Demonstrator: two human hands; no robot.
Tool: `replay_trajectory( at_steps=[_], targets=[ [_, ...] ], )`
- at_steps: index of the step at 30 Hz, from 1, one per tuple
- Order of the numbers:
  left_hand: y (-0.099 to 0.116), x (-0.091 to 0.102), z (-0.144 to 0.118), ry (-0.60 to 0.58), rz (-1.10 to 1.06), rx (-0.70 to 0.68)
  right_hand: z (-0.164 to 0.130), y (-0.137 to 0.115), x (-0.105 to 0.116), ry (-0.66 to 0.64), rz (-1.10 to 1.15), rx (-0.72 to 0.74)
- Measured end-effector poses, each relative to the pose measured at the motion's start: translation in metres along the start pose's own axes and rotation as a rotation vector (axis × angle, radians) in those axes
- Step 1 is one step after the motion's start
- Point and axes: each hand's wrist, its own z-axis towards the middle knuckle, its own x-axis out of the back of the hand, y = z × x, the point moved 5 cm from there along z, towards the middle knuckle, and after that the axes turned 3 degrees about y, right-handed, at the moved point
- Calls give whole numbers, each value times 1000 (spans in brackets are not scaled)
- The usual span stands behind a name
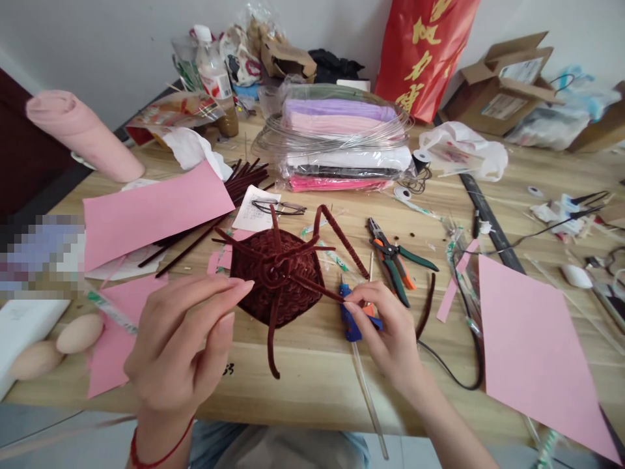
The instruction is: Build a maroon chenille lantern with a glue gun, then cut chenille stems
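A dark brown fuzzy piece (297, 303), wound from pipe cleaners, rests on the table in front of me. Several loose pipe cleaner ends stick out from its centre. Between the thumb and fingertips of my right hand (385, 326) is the end of one brown pipe cleaner (317, 287), stretched out from the centre. Another strand (342, 236) rises and bends down toward the same hand. My left hand (180, 345) hovers left of the wound piece, fingers apart, with nothing visible in them. Close behind my right hand lies a blue glue gun (347, 319).
Pliers (388, 251) with green-and-orange handles lie right of centre. Pink sheets (532, 345) lie on both sides. Two eggs (81, 333) sit at the left edge. Glasses (280, 208), brown pipe cleaners (239, 185) and bagged bundles (342, 140) with coiled wire are farther back.
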Motion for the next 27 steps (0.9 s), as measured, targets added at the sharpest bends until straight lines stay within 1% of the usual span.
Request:
replay_trajectory(
  at_steps=[5,10,13,15,17,20,23,27],
  targets=[
    [-1,-2,1,16,-32,-55,1,-1,-2,-12,-10,12],
    [0,-4,1,-43,1,-24,3,0,-2,-28,-26,16],
    [2,-5,4,-64,-9,-72,4,-1,-3,-49,-36,13],
    [4,-8,6,-121,-10,-112,5,-2,-3,-55,-40,12],
    [6,-13,10,-211,1,-161,6,-3,-3,-59,-41,14],
    [14,-21,14,-314,45,-289,7,-4,-5,-70,-42,16],
    [18,-29,16,-367,114,-374,8,-4,-7,-72,-42,21],
    [19,-35,17,-403,145,-390,9,-3,-9,-72,-36,23]
  ],
)
